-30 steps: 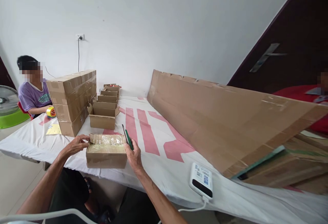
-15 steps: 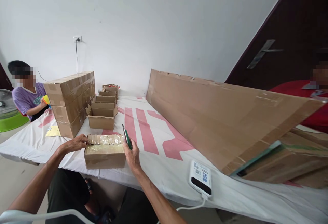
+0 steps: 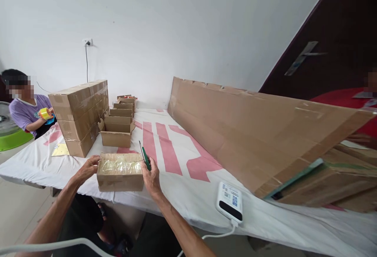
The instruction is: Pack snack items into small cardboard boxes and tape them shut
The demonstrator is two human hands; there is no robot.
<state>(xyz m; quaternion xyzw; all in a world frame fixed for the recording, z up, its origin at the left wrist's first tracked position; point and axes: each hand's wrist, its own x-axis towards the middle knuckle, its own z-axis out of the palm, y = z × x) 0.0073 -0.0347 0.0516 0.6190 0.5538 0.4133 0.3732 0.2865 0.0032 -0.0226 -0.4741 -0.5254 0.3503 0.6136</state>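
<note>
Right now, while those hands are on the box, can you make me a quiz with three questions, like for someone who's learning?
1. What colour is the handle of the cutter in the right hand?
A) red
B) green
C) blue

2. True or false: the left hand is at the left end of the small box.

3. Fill the gap: the white device on the tablecloth has a white ____ plugged into it.

Key:
1. B, green.
2. True; its fingers are at that end, and the right hand is at the other end.
3. Cable.
</note>
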